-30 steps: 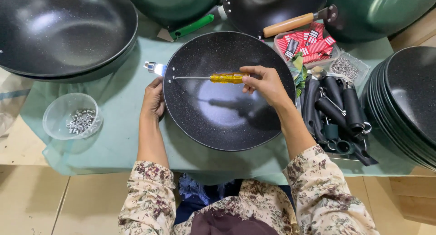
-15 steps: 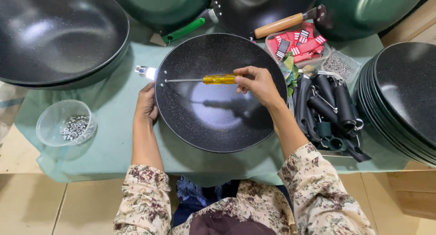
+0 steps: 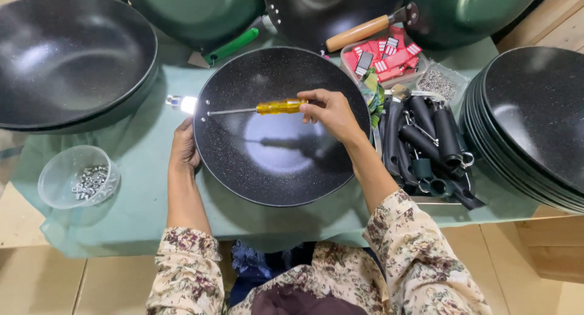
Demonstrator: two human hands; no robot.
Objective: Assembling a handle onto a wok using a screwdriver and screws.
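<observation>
The right hand (image 3: pixel 328 111) grasps the yellow handle of a screwdriver (image 3: pixel 255 108), fingers clenched around it. The shaft lies level across a black speckled pan (image 3: pixel 280 169), its tip at the pan's left wall. The pan rests on the green-covered surface (image 3: pixel 146 169). The left hand (image 3: pixel 184 147) grips the pan's left rim, fingers curled against its outside. A clear bowl of screws (image 3: pixel 79 180) stands well to the left; black handles (image 3: pixel 426 138) lie to the right.
</observation>
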